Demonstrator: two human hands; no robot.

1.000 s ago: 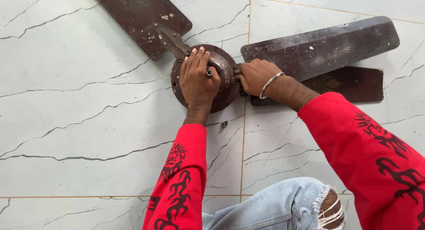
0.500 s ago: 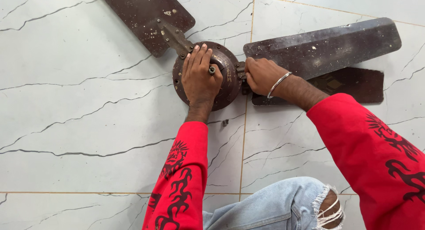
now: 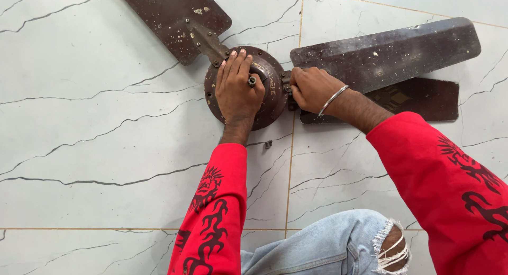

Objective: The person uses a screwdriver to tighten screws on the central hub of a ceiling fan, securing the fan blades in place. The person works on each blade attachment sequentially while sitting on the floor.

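A brown ceiling fan (image 3: pixel 264 74) lies on the white tiled floor (image 3: pixel 106 137), its round motor (image 3: pixel 272 95) in the middle. The left hand (image 3: pixel 236 89) rests flat on the motor, fingers together and stretched. The right hand (image 3: pixel 312 88) is closed around the joint where a blade (image 3: pixel 391 52) meets the motor. A small dark screw (image 3: pixel 268 144) lies on the floor just below the motor
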